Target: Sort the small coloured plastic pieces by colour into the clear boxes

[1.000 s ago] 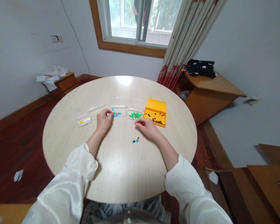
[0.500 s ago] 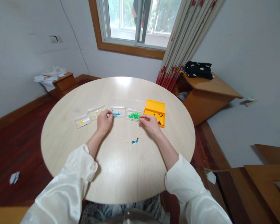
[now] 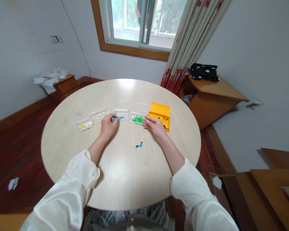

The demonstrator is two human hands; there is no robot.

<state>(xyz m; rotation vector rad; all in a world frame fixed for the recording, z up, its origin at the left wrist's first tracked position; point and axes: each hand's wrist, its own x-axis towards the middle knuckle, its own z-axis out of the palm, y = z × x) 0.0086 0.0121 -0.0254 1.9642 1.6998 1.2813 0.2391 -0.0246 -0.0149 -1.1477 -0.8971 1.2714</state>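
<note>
My left hand (image 3: pixel 108 125) is over the front left of a clear tray (image 3: pixel 125 112) of small blue pieces (image 3: pixel 121 118). Thumb and index finger are pinched together; whatever is between them is too small to make out. My right hand (image 3: pixel 156 127) reaches to the right end of another clear tray (image 3: pixel 133 113), which holds bright green pieces (image 3: pixel 137 119). Its fingers are stretched out and slightly apart, with nothing visible in them. Between my forearms, a few small blue, brown and yellow pieces (image 3: pixel 139 145) lie on the round table (image 3: pixel 120 173).
Left of the blue pieces are a clear tray (image 3: pixel 92 117) with pale yellow pieces and one (image 3: pixel 78 127) with yellow pieces. An open yellow box (image 3: pixel 160 109) with dark brown bits stands beside my right hand. A wooden cabinet (image 3: pixel 218 99) stands beyond the table's right side.
My right hand's fingers have lifted and parted slightly at the green tray. My left hand stays pinched over the blue pieces, almost unmoved. The view has shifted a little.
</note>
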